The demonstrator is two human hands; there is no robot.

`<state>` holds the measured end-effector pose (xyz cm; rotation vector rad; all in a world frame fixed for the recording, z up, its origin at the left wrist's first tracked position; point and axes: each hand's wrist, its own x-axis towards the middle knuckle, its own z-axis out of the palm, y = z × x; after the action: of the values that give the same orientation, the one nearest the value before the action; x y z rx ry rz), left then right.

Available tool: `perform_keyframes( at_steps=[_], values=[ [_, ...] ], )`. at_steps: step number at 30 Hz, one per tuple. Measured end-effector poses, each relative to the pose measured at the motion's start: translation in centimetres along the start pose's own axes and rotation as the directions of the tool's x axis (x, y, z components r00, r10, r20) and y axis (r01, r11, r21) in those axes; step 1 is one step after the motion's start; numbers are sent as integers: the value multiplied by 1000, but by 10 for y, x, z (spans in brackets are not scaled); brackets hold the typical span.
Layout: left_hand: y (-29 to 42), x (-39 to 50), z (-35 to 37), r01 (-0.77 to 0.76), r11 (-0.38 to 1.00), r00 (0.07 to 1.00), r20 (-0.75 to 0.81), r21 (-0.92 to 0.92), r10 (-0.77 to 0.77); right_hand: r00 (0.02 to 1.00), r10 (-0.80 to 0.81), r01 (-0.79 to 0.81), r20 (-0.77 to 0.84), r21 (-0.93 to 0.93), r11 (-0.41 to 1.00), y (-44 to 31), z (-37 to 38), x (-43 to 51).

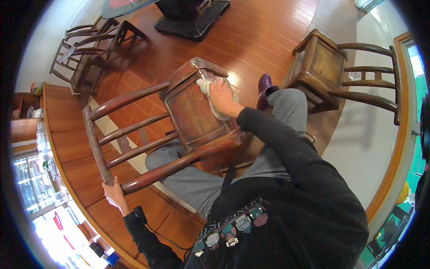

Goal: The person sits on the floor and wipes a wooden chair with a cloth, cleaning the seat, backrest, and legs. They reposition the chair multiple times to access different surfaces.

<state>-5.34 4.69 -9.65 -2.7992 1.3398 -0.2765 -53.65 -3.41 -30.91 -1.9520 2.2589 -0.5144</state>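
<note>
A dark wooden chair (pixel 196 116) stands between my knees, its slatted backrest (pixel 141 129) reaching to the left. My left hand (pixel 115 195) grips the corner of the backrest, where the top rail meets a side post. On the seat's far edge, my right hand (pixel 223 97) presses a pale cloth (pixel 205 86) against the wood. The cloth is bunched under the palm and fingers, and part of it hangs out towards my wrist.
Another wooden chair (pixel 322 65) stands at the right beside a wall. Several more chairs (pixel 97 50) are at the back left. A black pedestal base (pixel 193 23) rests on the wood-look floor (pixel 255 37). A wooden counter (pixel 74 144) curves along my left, near glass shelving (pixel 37 178).
</note>
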Motion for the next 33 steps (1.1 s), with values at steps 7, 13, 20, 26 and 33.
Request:
perform_keyframes(
  at_steps=[7,13,20,26,33],
  values=[
    [8,-7,-9,-7,1000,1000,-14,18,8,987,-66,61,-148,-43,997,3,11,82],
    [6,-7,-7,-6,999,1000,-10,34,6,965,-258,259,-56,21,966,12,-16,-12],
    [3,-4,-6,-29,999,999,-33,30,30,957,-238,223,167,103,969,15,-59,-132],
    [12,-5,-12,37,997,998,49,73,-41,967,-219,223,132,-18,975,5,-24,-58],
    [17,-11,-19,22,998,999,33,60,-24,969,-246,244,-24,-74,967,-2,0,56]
  ],
)
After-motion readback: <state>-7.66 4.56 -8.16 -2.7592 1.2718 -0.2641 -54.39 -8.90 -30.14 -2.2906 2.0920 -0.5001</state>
